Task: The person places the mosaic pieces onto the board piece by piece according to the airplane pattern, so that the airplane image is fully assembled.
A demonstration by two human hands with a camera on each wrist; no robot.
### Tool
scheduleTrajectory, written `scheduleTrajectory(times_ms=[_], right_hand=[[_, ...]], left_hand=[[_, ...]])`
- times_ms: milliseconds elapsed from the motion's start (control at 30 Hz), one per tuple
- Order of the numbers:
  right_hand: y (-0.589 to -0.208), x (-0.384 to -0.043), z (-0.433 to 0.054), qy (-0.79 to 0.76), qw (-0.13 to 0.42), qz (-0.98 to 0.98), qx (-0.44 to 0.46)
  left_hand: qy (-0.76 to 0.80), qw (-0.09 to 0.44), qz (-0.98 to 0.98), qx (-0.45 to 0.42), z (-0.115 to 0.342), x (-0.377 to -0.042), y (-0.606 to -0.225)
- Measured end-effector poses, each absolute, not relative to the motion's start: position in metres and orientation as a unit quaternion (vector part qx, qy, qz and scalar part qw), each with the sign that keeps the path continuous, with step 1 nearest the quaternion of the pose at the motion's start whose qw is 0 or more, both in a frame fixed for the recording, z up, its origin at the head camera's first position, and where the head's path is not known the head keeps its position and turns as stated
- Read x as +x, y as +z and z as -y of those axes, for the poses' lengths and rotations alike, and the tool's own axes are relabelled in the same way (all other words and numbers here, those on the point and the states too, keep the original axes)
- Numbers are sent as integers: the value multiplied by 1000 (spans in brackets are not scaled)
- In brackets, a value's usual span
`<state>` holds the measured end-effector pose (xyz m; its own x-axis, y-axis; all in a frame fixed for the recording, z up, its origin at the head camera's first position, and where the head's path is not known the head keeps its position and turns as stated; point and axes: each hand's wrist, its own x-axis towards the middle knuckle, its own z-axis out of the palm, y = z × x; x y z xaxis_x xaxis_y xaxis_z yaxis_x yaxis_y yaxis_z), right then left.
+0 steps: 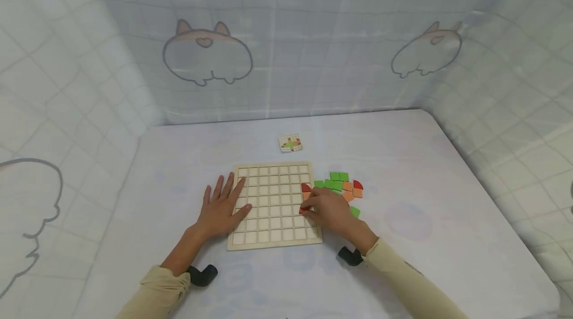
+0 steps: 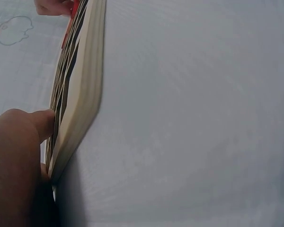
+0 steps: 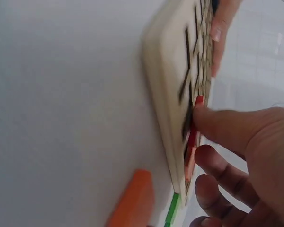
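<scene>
A pale wooden grid board (image 1: 268, 209) lies flat on the table. My left hand (image 1: 220, 214) rests on its left side with the fingers spread straight; in the left wrist view the thumb (image 2: 45, 124) touches the edge of the grid. At the board's right column, my right hand (image 1: 332, 212) pinches a small red piece (image 1: 302, 210) between thumb and fingers. Just above it in that column sit a red quarter-round piece (image 1: 306, 187) and an orange square tile (image 1: 306, 195). The right wrist view has the thumb pressed on the red piece (image 3: 193, 138), low over the grid.
Loose green tiles (image 1: 339, 176), orange tiles (image 1: 357, 193) and a red quarter-round (image 1: 358, 185) lie right of the board, partly behind my right hand. A small pattern card (image 1: 290, 143) lies beyond the board. Cloth walls (image 1: 277, 60) surround the table's back and sides.
</scene>
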<state>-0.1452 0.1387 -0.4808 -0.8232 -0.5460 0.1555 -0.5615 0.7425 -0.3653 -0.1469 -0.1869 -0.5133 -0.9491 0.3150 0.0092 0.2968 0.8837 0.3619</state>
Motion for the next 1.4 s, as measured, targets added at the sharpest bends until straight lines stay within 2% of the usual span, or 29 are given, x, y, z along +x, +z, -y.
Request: scheduleTrajectory(times_ms=[233, 467, 600, 900, 1233, 1400], right_hand=[[-478, -145, -142, 205, 30, 935, 287], [-478, -145, -138, 160, 39, 918, 361], [-478, -144, -143, 180, 33, 912, 366], [-480, -148, -148, 170, 78, 899, 396], [-475, -150, -151, 170, 29, 903, 393], [-477, -152, -151, 167, 48, 907, 384]], left_hand=[[180, 21, -971, 156, 186, -145, -511], [176, 31, -972, 155, 183, -145, -510], [174, 37, -971, 157, 182, -146, -511], [169, 31, -973, 151, 184, -146, -508], [167, 33, -973, 154, 182, -147, -509], [167, 35, -974, 149, 183, -145, -505]])
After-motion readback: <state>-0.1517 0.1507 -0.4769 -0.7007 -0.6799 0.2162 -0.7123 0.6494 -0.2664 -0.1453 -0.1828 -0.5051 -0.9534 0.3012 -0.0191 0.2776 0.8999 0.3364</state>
